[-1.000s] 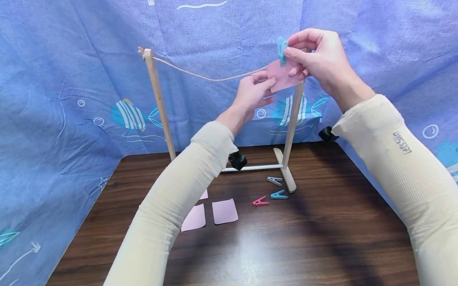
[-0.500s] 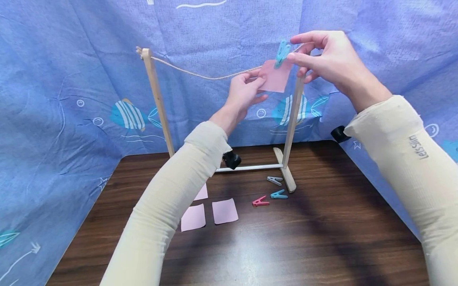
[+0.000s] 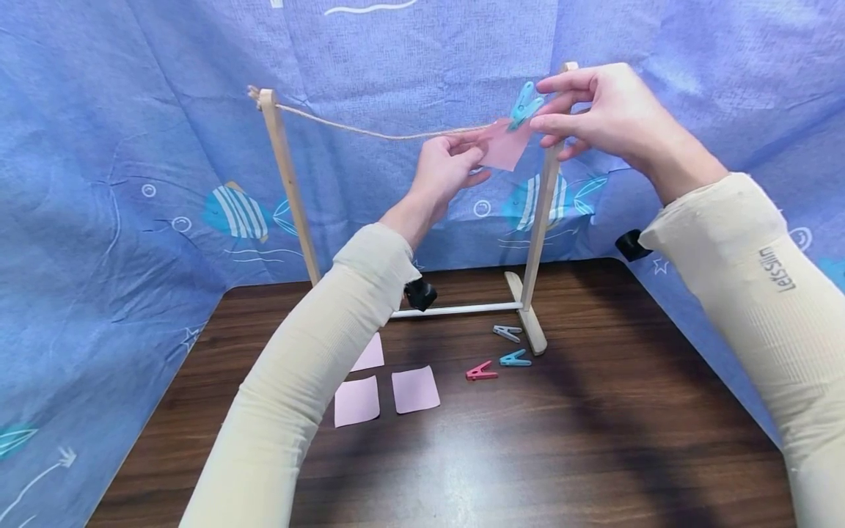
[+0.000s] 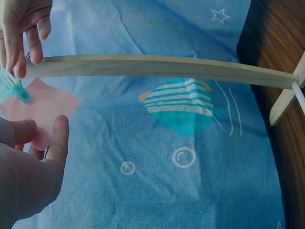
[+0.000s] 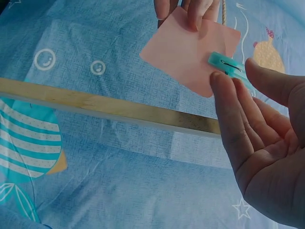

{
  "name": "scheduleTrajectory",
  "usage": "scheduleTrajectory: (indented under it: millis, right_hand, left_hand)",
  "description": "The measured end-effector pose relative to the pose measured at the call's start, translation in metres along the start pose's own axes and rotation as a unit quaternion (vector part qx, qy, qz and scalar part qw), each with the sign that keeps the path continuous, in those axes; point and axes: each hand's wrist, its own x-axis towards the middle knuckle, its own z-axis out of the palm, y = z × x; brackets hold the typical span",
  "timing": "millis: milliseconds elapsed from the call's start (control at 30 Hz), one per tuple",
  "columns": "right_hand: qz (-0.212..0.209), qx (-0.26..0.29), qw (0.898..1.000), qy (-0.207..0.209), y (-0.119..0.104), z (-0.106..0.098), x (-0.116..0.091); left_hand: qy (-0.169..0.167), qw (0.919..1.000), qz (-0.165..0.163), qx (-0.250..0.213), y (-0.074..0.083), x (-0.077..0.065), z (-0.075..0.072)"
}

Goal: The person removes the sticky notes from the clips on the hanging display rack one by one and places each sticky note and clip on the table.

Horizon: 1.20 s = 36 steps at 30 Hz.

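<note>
A pink paper square (image 3: 505, 147) is up at the rope (image 3: 370, 133), tilted, near the right end. My left hand (image 3: 444, 167) pinches its left side between thumb and fingers. A light blue clothespin (image 3: 525, 108) bites the paper's upper edge, its handles spread apart; whether it also clamps the rope is hidden. Just to the right of the clothespin, my right hand (image 3: 610, 117) has its thumb and fingers parted around the handles. In the right wrist view the thumb and forefinger stand either side of the clothespin (image 5: 226, 63), not squeezing it.
The rope hangs between a left wooden post (image 3: 288, 183) and a right wooden post (image 3: 543, 213), joined low by a white bar (image 3: 462, 309). Grey (image 3: 507, 333), blue (image 3: 515, 358) and red clothespins (image 3: 481, 372) lie on the table, with pink squares (image 3: 415, 390) farther left.
The right hand's fingers have spread away from the clothespin. The paper and clothespin have shifted slightly left and down, and the paper has tilted. The left hand still pinches the paper.
</note>
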Motion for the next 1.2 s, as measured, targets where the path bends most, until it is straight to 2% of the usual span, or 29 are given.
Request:
scheduleTrajectory:
  millis: [167,367,533,667,900,1200]
  right_hand:
    - [-0.01,0.002,1.0,0.023,-0.003,0.0,-0.001]
    - [-0.028,-0.016,0.999,0.03,-0.003,0.0,-0.001]
    - [-0.026,-0.038,0.999,0.021,-0.004,-0.001,0.0]
    - [-0.014,-0.043,0.999,-0.007,-0.007,-0.001,0.002]
    - [-0.006,-0.031,0.998,-0.051,-0.011,0.005,0.009]
    - [0.015,-0.016,0.999,-0.044,-0.012,0.012,0.018]
  left_hand:
    - [-0.019,0.9997,-0.008,0.014,0.002,0.0,-0.003]
    - [-0.064,0.9961,-0.046,0.038,0.006,-0.001,-0.009]
    - [-0.108,0.9892,-0.071,0.07,0.007,-0.002,-0.014]
    - [-0.133,0.9835,-0.076,0.096,0.009,-0.001,-0.016]
    - [-0.13,0.9821,-0.086,0.105,0.013,0.002,-0.018]
    - [-0.122,0.983,-0.091,0.102,0.013,0.001,-0.019]
